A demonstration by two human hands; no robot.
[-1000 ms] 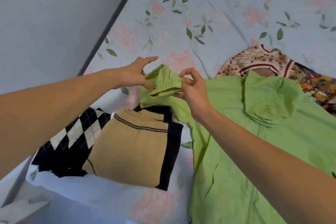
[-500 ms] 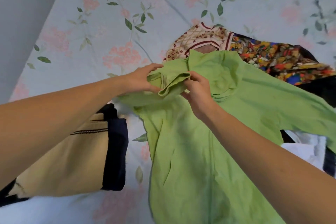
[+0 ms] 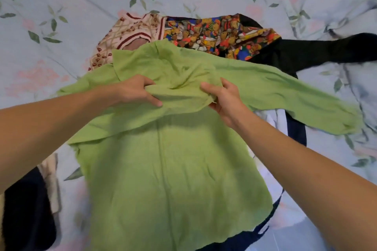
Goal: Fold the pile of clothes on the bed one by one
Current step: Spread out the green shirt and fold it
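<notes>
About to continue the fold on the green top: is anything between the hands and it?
Nothing visible. The left hand and the right hand both already grip the green top near its neck, fingers pinched into the cloth. It lies on top of the other clothes, with nothing on it.

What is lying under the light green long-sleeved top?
Under the light green long-sleeved top, dark navy fabric and white cloth peek out at its right edge; the rest is covered.
</notes>
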